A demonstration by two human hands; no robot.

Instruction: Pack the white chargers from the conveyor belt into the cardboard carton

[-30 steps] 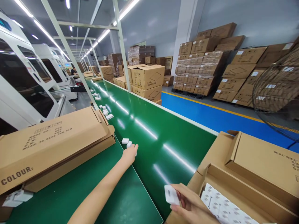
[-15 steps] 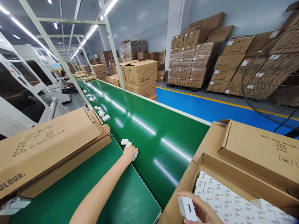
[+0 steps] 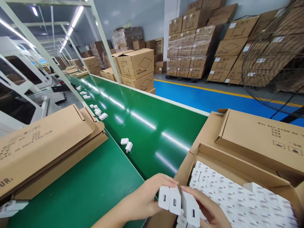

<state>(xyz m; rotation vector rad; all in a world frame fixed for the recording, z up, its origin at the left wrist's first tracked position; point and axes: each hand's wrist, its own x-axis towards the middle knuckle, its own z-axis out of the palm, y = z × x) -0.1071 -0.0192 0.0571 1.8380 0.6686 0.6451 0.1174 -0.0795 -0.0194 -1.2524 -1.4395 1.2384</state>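
Two white USB chargers [image 3: 169, 199] sit side by side in my left hand [image 3: 152, 193], their port faces toward me. My right hand [image 3: 209, 209] grips one more USB charger [image 3: 190, 209] by its sides, close beside the left pair. Both hands are over the near edge of an open cardboard box [image 3: 198, 152], which holds rows of white chargers [image 3: 228, 193]. One charger [image 3: 253, 188] lies on top of those rows. On the green conveyor belt [image 3: 147, 142], two loose chargers [image 3: 128, 147] lie near its left edge.
Farther up the belt lie several more white chargers [image 3: 97, 111]. A cardboard box [image 3: 52, 142] stands on the green side table [image 3: 83, 190] at left. Beyond the packed box is a cardboard flap or lid [image 3: 261, 136]. A large wire fan [image 3: 268, 63] stands at right, before stacked cartons [image 3: 187, 47].
My left hand has come back from the belt with two chargers and now meets my right hand at the box. The right hand still holds its charger. The view has shifted slightly.
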